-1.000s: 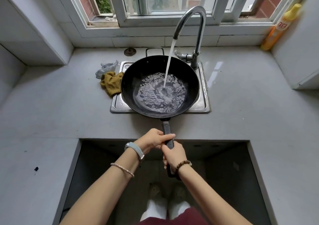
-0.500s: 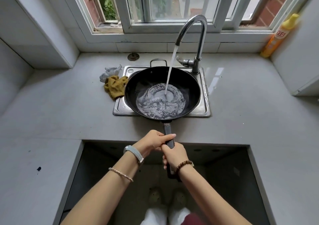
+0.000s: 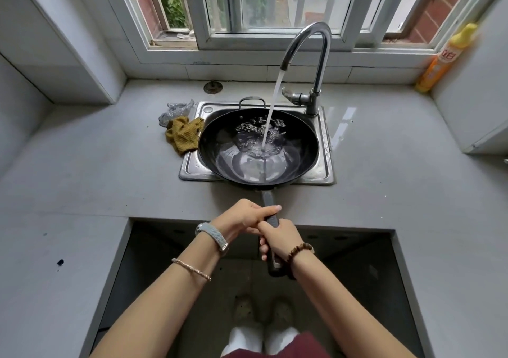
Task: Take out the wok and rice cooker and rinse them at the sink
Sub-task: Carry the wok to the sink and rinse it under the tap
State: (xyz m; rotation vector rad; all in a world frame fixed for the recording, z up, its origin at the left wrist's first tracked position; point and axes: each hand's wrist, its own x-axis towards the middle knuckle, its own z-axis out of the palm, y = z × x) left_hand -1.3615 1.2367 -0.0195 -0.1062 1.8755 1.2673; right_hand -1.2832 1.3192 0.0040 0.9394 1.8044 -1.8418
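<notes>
both hands, left hand (image 3: pixel 243 216) and right hand (image 3: pixel 280 238), grasp the round black wok (image 3: pixel 220 148)'s ribbed handle over the steel sink (image 3: pixel 327 170); curved chrome faucet (image 3: pixel 320 55) streams water in.

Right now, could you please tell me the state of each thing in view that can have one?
Tap: running.
Wok: over the sink, water pooling inside.
Left hand: grips the handle.
Right hand: grips the handle.
Cloth: crumpled beside the sink.
</notes>
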